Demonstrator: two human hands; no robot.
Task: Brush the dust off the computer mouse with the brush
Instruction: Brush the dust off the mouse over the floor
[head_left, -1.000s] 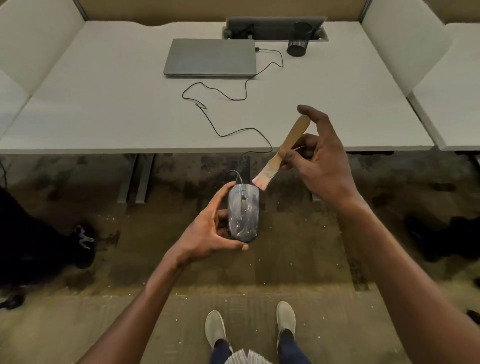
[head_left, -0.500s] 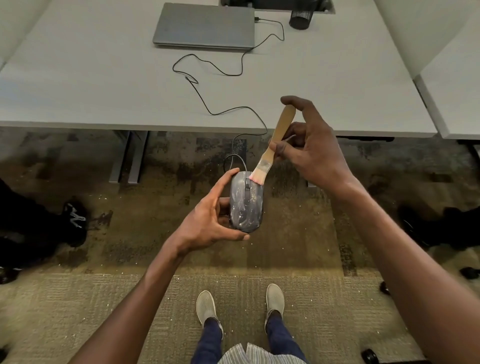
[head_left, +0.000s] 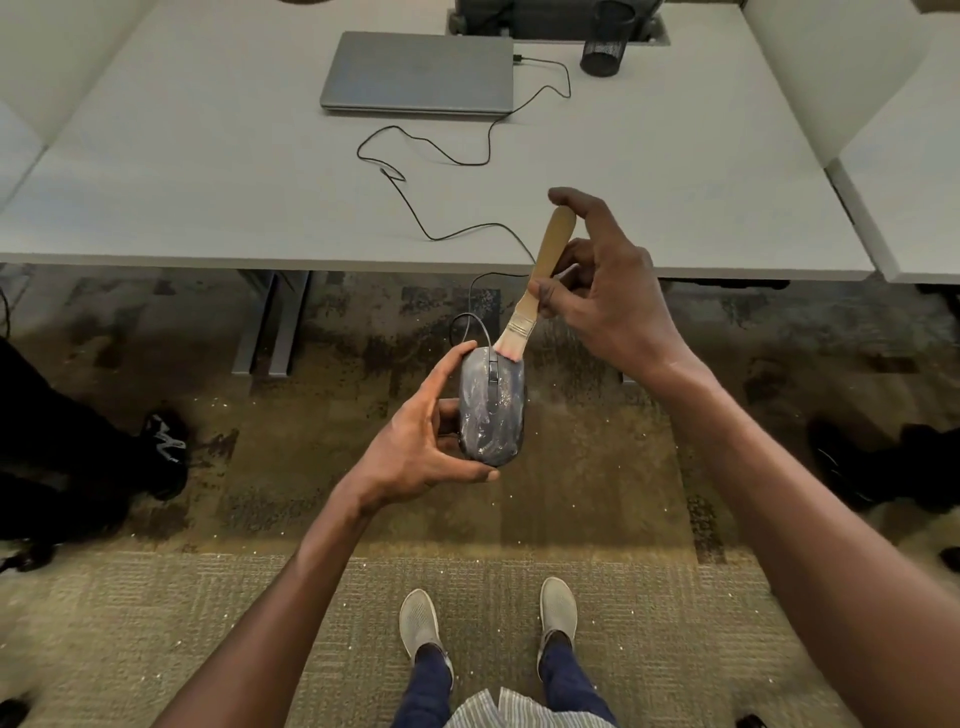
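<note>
While the left hand (head_left: 415, 441) cups the computer mouse (head_left: 491, 410) from its side, thumb under the near end and fingers curled around the far end, the right hand (head_left: 602, 291) pinches the wooden handle of the brush (head_left: 540, 280) above it. Bristles touch the mouse's far end, beside its cable (head_left: 441, 145). Pale dust streaks the mouse's top. Both hands are held in front of the desk (head_left: 208, 182), over the carpet.
</note>
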